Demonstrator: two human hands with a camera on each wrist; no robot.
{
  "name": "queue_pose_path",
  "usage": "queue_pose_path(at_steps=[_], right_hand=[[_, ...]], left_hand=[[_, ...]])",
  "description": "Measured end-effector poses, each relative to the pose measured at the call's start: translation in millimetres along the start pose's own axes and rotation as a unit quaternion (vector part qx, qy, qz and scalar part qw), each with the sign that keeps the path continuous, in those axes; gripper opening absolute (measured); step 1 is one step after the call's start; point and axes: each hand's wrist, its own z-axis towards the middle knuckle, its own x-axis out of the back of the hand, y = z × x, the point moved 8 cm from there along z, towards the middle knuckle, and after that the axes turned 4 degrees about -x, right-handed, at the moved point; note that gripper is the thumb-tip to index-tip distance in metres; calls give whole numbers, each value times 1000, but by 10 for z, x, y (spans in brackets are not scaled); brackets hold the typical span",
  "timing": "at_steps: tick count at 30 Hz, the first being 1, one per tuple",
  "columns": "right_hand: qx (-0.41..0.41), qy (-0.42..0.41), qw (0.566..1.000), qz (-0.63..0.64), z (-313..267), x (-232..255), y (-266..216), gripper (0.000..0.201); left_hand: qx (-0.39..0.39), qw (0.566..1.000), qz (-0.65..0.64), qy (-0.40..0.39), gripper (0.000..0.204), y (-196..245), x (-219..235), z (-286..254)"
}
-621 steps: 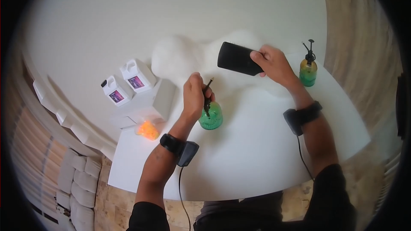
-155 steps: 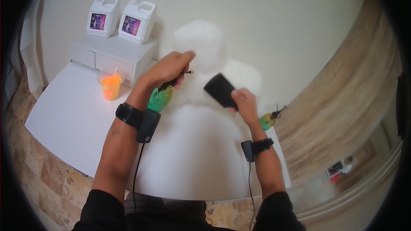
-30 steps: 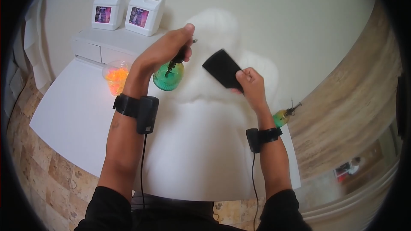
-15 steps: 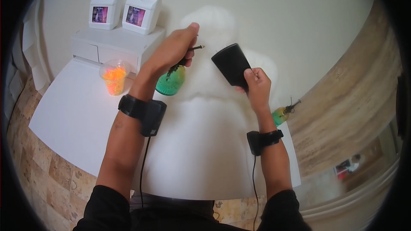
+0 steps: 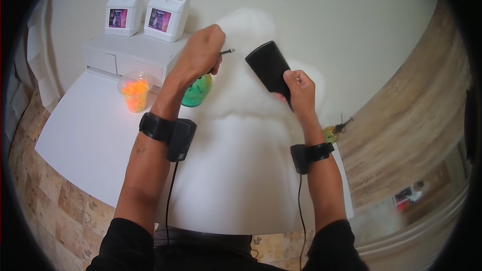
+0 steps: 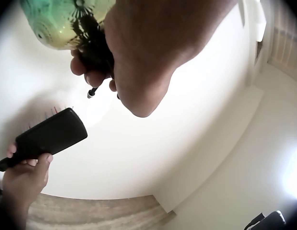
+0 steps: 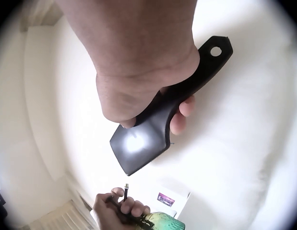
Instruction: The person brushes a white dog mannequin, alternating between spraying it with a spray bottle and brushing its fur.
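My left hand grips the black neck of a spray bottle, whose ribbed glass shades from green to yellow. Its thin nozzle points right, toward a white fluffy mass that lies on the table against the wall. A black paddle hairbrush is in my right hand, held by its handle with the smooth back facing up. In the left wrist view the bristles of the brush face the white fluff. Much of the sprayer head is hidden behind my left fingers.
Two white jugs with purple labels stand on a white drawer box at the back left. Before it is a clear cup of glowing orange and yellow bits. A second spray bottle stands by the right table edge.
Over the last second the brush has shifted a little up over the fluff. My left hand has tipped the spray bottle slightly. Both hands held the same things in the older frames.
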Motion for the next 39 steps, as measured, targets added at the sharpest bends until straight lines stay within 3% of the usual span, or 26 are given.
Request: queue_pose_path(at_steps=[9,12,16,18,20,24,28,31,33,34,36,39], right_hand=[[-53,-33,994,-94,-265,-75,402,27],[-40,-19,996,-74,-265,-20,428,27],[15,26,1000,7,-187,65,178,29],[27,35,999,11,-135,77,47,30],[44,43,998,11,-104,79,-82,32],[42,36,998,22,-69,16,-86,33],[-25,-1,1000,-15,-124,-34,233,33],[-61,-44,995,-67,-212,-16,422,32],[-108,-90,977,-159,-270,7,635,32],[-111,-112,973,-165,-318,6,622,32],[-115,-115,973,-163,-336,46,605,32],[-88,-106,979,-153,-298,108,469,32]], left_hand=[[74,990,80,-93,31,-200,-107,10],[80,988,100,-88,31,-381,-135,35],[61,992,97,-58,33,-258,-162,20],[71,996,44,-10,36,-164,-102,-3],[72,997,38,-14,37,-98,-80,-27],[43,999,31,-9,36,-79,-51,-22],[26,1000,16,2,37,-161,-31,30],[42,997,60,-20,39,-208,-73,14],[95,984,120,-93,41,-325,-158,-46],[95,984,121,-92,41,-295,-143,-65],[142,956,183,-178,42,-318,-206,-144],[145,972,129,-135,42,-234,-150,-155]])
